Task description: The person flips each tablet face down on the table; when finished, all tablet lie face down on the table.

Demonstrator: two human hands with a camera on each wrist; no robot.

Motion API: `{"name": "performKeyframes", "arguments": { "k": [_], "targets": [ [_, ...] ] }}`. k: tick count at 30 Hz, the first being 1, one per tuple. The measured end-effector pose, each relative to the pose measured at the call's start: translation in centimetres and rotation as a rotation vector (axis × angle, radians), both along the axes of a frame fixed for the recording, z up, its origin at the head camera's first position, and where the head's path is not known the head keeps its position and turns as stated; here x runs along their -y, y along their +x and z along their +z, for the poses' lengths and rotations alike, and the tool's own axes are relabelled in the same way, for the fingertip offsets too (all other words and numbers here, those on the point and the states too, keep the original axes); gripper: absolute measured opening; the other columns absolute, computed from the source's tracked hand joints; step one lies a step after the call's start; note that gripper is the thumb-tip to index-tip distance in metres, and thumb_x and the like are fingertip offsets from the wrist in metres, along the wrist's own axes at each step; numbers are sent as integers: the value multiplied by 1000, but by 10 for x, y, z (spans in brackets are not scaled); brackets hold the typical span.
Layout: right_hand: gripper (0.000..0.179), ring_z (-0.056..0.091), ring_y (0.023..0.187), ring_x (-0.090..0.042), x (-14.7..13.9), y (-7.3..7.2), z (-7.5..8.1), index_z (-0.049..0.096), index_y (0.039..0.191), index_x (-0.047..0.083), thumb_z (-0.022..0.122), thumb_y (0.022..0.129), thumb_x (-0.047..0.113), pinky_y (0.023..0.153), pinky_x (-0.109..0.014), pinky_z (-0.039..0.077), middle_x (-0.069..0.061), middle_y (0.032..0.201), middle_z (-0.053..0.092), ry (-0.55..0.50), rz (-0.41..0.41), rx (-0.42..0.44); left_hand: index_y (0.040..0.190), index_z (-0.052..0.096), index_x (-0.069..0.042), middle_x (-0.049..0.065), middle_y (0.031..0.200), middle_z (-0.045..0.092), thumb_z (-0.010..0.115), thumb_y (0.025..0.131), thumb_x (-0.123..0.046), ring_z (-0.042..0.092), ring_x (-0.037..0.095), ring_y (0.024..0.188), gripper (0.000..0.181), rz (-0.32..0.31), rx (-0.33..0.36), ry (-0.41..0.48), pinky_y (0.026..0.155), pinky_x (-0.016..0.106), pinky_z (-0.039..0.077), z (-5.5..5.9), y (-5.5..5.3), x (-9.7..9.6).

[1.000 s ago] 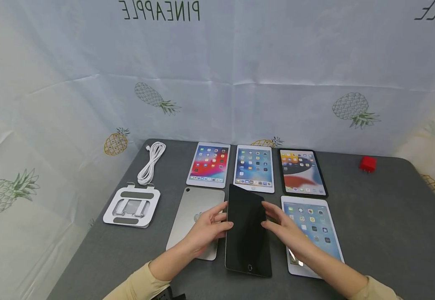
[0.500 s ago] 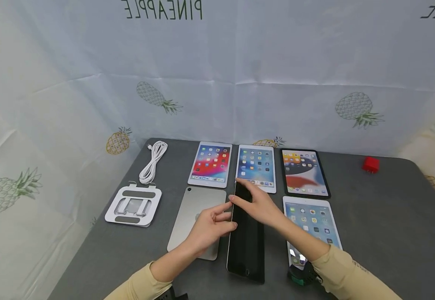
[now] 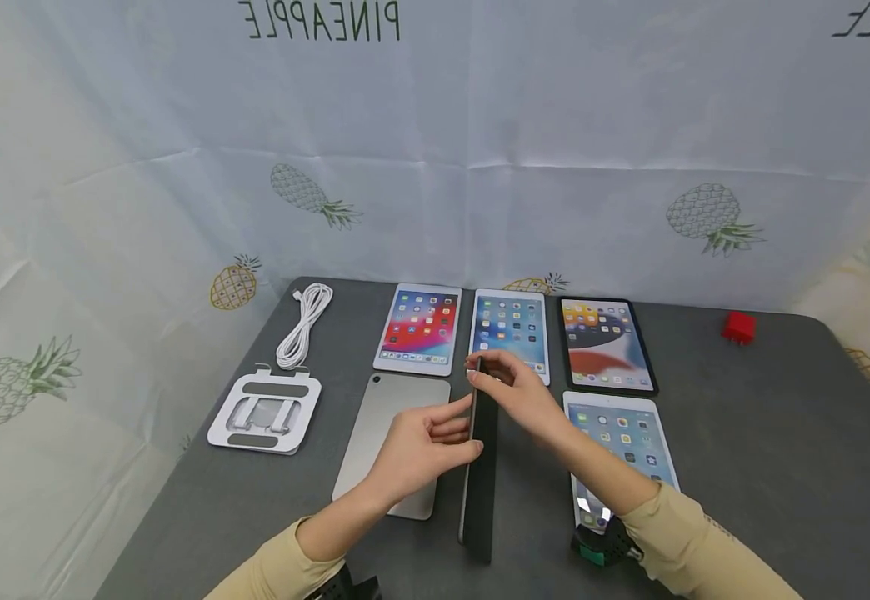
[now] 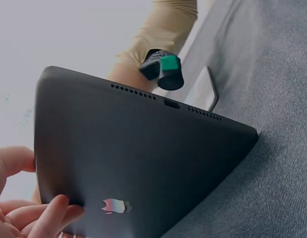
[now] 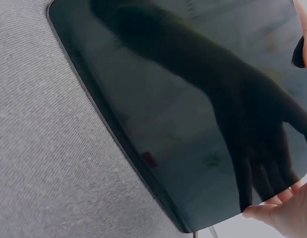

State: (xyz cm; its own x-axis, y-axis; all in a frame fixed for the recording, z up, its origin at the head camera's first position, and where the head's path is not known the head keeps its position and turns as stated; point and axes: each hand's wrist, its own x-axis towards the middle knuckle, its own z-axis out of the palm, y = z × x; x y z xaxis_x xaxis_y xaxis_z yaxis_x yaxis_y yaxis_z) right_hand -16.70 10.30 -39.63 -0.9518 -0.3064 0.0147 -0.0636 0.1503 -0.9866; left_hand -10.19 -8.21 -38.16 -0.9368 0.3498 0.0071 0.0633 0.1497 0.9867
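Note:
A black tablet (image 3: 484, 492) is tilted nearly upright on its long edge at the middle of the table, its dark screen facing right. Along the upper edge, my left hand (image 3: 420, 450) holds it with the thumb over the edge and fingers behind. My right hand (image 3: 517, 396) pinches the far upper corner. In the left wrist view, the tablet's dark back (image 4: 148, 148) shows a shiny apple logo (image 4: 116, 206), speaker holes and a port, with the left fingers (image 4: 47, 218) against it. The right wrist view shows the glossy screen (image 5: 158, 114) reflecting an arm and hand.
A silver tablet (image 3: 363, 446) lies face down at left, and a white lit tablet (image 3: 626, 433) at right. Three more lit tablets line the back, among them a black-framed one (image 3: 607, 346). Further out are a white cable (image 3: 300, 329), folded stand (image 3: 266, 408) and red charger plug (image 3: 739, 327).
The black tablet has tipped from lying with its screen up to standing on its long edge. My right hand has moved left from its right side to its far upper corner.

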Motion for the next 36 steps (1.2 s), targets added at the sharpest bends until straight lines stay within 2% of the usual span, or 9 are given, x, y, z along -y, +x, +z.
{"name": "performKeyframes", "arguments": {
  "k": [5, 8, 11, 16, 19, 21, 26, 33, 36],
  "targets": [
    [38, 55, 120, -26, -3, -1, -2, 56, 129, 3, 62, 96, 22, 104, -48, 41, -14, 127, 58, -55, -8, 26, 137, 56, -9, 12, 124, 65, 75, 87, -22, 65, 22, 108, 55, -38, -74, -45, 83, 29, 55, 0, 1, -2],
    [37, 55, 121, -29, -7, -1, -4, 56, 128, 2, 62, 97, 21, 105, -49, 39, -15, 127, 59, -67, -5, 9, 142, 51, -13, 5, 134, 59, 71, 90, -30, 60, 16, 117, 59, -70, -187, -136, 88, 29, 53, -4, 3, -2],
    [36, 54, 122, -31, -10, -2, -6, 56, 127, 1, 61, 97, 19, 105, -50, 39, -16, 128, 59, -76, 3, -18, 149, 42, -18, 0, 148, 45, 67, 92, -38, 47, 14, 131, 66, -109, -343, -235, 99, 38, 47, -9, 7, -2],
    [33, 53, 121, -32, -15, -2, -8, 56, 125, -1, 60, 97, 18, 105, -51, 38, -16, 126, 59, -86, 11, -34, 156, 23, -22, -3, 162, 17, 70, 87, -45, 25, 19, 145, 87, -265, -525, -313, 108, 50, 35, -20, 14, 2],
    [33, 54, 119, -30, -19, -1, -10, 56, 124, 0, 59, 97, 19, 105, -53, 37, -16, 125, 59, -79, 14, -30, 158, 16, -22, -2, 164, 6, 79, 77, -44, 18, 20, 147, 105, -368, -606, -336, 110, 47, 34, -24, 16, 4],
    [34, 54, 119, -28, -22, -1, -11, 56, 125, 1, 59, 98, 21, 106, -54, 37, -15, 126, 59, -74, 14, -20, 158, 15, -19, 2, 164, 4, 84, 71, -45, 17, 21, 147, 114, -400, -689, -352, 110, 44, 34, -26, 17, 3],
    [37, 47, 126, -38, -27, 1, -14, 54, 127, 3, 58, 98, 25, 105, -56, 37, -15, 128, 58, -88, 13, 12, 156, 22, -8, 12, 162, 11, 89, 65, -45, 26, 27, 144, 119, -389, -880, -341, 109, 38, 35, -29, 17, -1],
    [38, 43, 129, -43, -30, 3, -15, 53, 128, 3, 56, 98, 25, 104, -61, 36, -15, 130, 57, -106, 11, 24, 151, 33, -4, 16, 158, 23, 92, 61, -42, 35, 28, 140, 114, -349, -977, -284, 107, 34, 38, -32, 18, -6],
    [38, 45, 128, -38, -31, 4, -15, 53, 128, 2, 56, 98, 25, 103, -61, 37, -16, 130, 56, -120, -2, 33, 147, 40, -2, 18, 155, 31, 93, 59, -42, 40, 26, 137, 111, -322, -1024, -261, 105, 33, 40, -33, 18, -9]
  ]
}}
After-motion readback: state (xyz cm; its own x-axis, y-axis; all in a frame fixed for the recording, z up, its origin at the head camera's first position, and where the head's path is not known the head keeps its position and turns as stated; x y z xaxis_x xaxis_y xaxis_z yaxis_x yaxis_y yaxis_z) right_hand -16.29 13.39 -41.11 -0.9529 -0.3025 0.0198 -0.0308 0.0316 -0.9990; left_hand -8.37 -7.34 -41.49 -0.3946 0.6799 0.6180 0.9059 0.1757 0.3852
